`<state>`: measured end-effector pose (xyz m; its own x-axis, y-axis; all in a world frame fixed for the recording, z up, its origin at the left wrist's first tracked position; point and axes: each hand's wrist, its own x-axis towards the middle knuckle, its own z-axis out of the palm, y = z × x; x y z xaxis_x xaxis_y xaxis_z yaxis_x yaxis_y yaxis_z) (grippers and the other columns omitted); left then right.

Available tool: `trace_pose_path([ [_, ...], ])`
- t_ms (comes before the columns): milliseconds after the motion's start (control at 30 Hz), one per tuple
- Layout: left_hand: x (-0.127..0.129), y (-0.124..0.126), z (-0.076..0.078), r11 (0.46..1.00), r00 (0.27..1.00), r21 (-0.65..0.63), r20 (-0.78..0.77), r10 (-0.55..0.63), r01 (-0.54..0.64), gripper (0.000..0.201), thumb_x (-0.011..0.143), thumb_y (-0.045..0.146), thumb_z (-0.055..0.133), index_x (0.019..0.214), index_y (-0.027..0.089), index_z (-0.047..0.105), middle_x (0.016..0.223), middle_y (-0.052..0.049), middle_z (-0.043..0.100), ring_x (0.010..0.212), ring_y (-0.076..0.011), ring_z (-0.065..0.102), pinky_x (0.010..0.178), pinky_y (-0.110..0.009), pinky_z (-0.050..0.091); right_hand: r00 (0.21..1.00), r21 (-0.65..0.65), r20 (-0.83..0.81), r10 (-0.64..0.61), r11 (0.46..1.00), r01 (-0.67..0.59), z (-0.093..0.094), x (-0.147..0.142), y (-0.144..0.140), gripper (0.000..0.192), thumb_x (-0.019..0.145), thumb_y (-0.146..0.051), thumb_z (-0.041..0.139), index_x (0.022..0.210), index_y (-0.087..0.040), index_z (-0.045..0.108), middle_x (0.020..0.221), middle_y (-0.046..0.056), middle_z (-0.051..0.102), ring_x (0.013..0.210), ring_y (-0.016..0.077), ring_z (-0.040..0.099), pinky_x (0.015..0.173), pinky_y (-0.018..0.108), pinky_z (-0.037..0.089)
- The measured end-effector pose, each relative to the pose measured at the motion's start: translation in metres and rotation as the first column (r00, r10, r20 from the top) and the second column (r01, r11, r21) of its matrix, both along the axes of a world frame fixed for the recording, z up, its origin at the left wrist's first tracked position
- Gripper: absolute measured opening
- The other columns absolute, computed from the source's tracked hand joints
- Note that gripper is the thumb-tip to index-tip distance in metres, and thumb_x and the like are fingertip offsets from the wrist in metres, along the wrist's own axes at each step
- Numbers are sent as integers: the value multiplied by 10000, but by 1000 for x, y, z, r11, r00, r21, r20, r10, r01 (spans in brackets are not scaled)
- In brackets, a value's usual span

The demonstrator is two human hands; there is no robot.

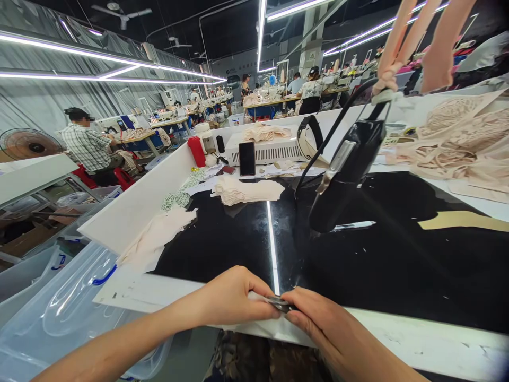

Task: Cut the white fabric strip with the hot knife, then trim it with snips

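My left hand (233, 297) and my right hand (318, 318) meet at the near edge of a glossy black table (222, 239). Both pinch one small dark metallic piece (279, 303) between their fingertips; what it is I cannot tell. A black tool (345, 170) hangs on a cable just above the table, behind my hands. A stack of cream fabric pieces (246, 190) lies farther back, and another pale pile (153, 239) rests on the left by the white side wall (135, 201).
A clear plastic bin (67, 307) sits low on the left. A phone (247, 158), a white box (274, 148) and a red bottle (196, 150) stand at the back. Beige lace pieces (461, 143) cover the right. Other people sit at distant tables.
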<state>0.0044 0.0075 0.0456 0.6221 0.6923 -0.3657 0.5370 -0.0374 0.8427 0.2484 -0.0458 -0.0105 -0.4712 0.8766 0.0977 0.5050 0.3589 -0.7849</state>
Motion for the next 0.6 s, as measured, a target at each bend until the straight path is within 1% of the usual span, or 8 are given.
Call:
trace_pose_path([
  [100, 0, 0, 1, 1000, 1000, -9, -7, 9, -9, 265, 900, 403, 807, 901, 171, 934, 712, 33, 587, 705, -133, 436, 616, -281, 280, 999, -106, -22, 31, 994, -33, 1, -1, 0, 606, 1222, -662, 305, 1029, -284, 737, 973, 29, 808, 879, 229, 780, 786, 335, 582],
  [133, 0, 0, 1, 1000, 1000, -10, -9, 10, -10, 269, 899, 409, 811, 912, 173, 939, 721, 30, 608, 709, -134, 445, 618, -280, 285, 999, -121, -28, 32, 992, -35, 1, -1, 1, 614, 1218, -676, 303, 1023, -283, 732, 959, 30, 798, 869, 232, 768, 782, 341, 571],
  [267, -1, 0, 1, 1000, 1000, -6, -1, 14, -14, 258, 898, 398, 816, 918, 179, 950, 732, 25, 652, 707, -129, 457, 620, -272, 288, 998, -125, -51, 33, 991, -39, 0, -1, 1, 672, 1198, -751, 277, 990, -283, 712, 923, 23, 766, 824, 229, 724, 779, 349, 550],
  [367, -1, -1, 0, 1000, 1000, -14, 7, 20, -19, 261, 889, 398, 819, 937, 182, 957, 742, 19, 676, 711, -133, 482, 630, -262, 317, 997, -111, -65, 33, 993, -40, -3, -1, 1, 705, 1189, -782, 256, 975, -283, 705, 913, 19, 756, 816, 226, 713, 786, 349, 552],
  [500, -1, -1, -2, 1000, 1000, -7, 11, 9, -9, 301, 898, 410, 806, 1009, 183, 969, 802, 0, 750, 742, -153, 552, 661, -265, 368, 996, -97, -81, 28, 995, -36, -6, -3, 1, 682, 1202, -757, 267, 979, -283, 704, 937, 16, 774, 852, 222, 739, 792, 339, 560],
  [600, -2, -1, -4, 1000, 1000, 7, -8, 7, -7, 325, 895, 415, 800, 1044, 181, 970, 797, -1, 768, 739, -161, 588, 664, -274, 376, 996, -105, -90, 21, 994, -31, -8, -4, 1, 648, 1213, -720, 300, 997, -285, 729, 943, 18, 791, 858, 223, 759, 797, 334, 583],
])
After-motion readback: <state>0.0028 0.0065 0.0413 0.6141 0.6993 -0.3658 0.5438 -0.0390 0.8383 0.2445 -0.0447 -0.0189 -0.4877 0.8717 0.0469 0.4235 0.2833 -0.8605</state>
